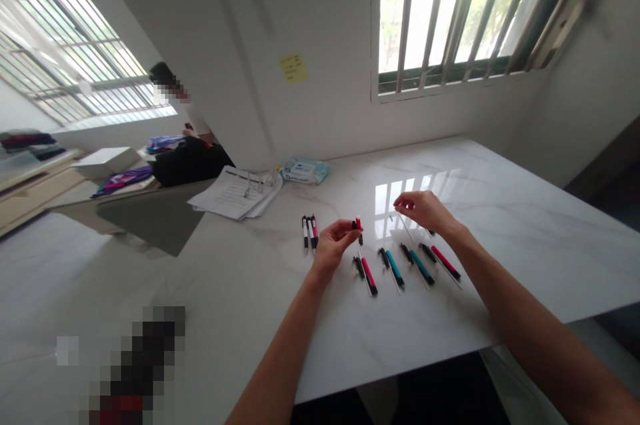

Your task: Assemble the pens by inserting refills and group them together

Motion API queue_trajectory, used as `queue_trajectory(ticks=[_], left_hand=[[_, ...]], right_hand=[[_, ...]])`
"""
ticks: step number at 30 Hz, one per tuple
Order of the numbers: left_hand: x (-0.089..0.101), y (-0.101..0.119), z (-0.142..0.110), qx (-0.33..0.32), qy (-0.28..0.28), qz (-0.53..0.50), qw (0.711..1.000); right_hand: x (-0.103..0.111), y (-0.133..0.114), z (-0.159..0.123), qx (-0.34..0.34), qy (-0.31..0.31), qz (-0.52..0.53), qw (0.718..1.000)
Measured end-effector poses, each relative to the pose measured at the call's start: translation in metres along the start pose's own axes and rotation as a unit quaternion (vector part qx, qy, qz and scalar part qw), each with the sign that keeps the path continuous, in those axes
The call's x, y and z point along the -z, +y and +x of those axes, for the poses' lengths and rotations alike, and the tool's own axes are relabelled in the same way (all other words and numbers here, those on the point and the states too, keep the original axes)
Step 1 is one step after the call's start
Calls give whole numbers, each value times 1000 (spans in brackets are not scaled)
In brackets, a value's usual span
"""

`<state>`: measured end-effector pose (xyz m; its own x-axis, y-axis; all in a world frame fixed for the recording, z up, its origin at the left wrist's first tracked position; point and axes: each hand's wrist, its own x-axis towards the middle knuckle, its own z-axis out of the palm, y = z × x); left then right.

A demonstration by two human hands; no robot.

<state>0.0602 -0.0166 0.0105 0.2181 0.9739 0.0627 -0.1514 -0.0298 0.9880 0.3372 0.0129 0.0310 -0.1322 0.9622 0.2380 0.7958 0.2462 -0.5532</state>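
My left hand (333, 250) is closed, pinching pen parts (359, 222), red and black, just above the table. To its right, my right hand (425, 210) is closed with thumb and fingertips on a thin white pen refill (406, 227), which slants down to the right. Below the hands lies a row of pens in pieces: a red barrel (369, 273), a teal barrel (393, 266), another teal barrel (423, 267) and a second red barrel (446, 261), with black parts and white refills alongside. Left of my left hand, several whole pens (309, 231) lie side by side.
Behind the hands, printed papers (233, 191) and a blue-white wipes pack (305, 171) rest on the marble-patterned table (505, 211). A yellow note (293, 68) sticks to the wall. Another person (195, 121) is at the far left, near a white box (107, 161) and folded cloth.
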Motion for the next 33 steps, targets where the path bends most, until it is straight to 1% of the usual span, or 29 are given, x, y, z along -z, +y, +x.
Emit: queue_trajectory(ticks=[4, 6, 9, 11, 16, 19, 22, 26, 29, 31, 33], left_hand=[[1, 0, 0, -20, 9, -36, 999], [2, 0, 0, -21, 13, -39, 999], [1, 0, 0, -18, 17, -32, 999], [0, 0, 0, -13, 16, -24, 999], [-1, 2, 0, -6, 12, 6, 1000], [-2, 2, 0, -6, 9, 16, 1000], [-2, 0, 1, -9, 10, 20, 1000], [0, -3, 2, -11, 15, 39, 999], [1, -4, 3, -11, 24, 57, 998], [1, -4, 3, -11, 32, 62, 998], [1, -5, 3, -4, 31, 65, 997]], right_hand=[[0, 2, -4, -80, -88, -117, 986], [-5, 3, -5, -88, -111, -150, 979], [-17, 4, -5, -85, -128, -167, 974], [-25, 4, -5, -85, -124, -165, 975], [-39, 2, -1, -88, -75, -163, 980], [-42, 1, 0, -100, -68, -166, 979], [-40, -1, 1, -99, -67, -163, 979], [-28, -1, 1, -119, -55, -134, 982], [-17, 0, 2, -128, -47, -81, 987], [-10, -2, 2, -106, -28, -5, 994], [-6, -7, 3, -64, 4, 124, 990]])
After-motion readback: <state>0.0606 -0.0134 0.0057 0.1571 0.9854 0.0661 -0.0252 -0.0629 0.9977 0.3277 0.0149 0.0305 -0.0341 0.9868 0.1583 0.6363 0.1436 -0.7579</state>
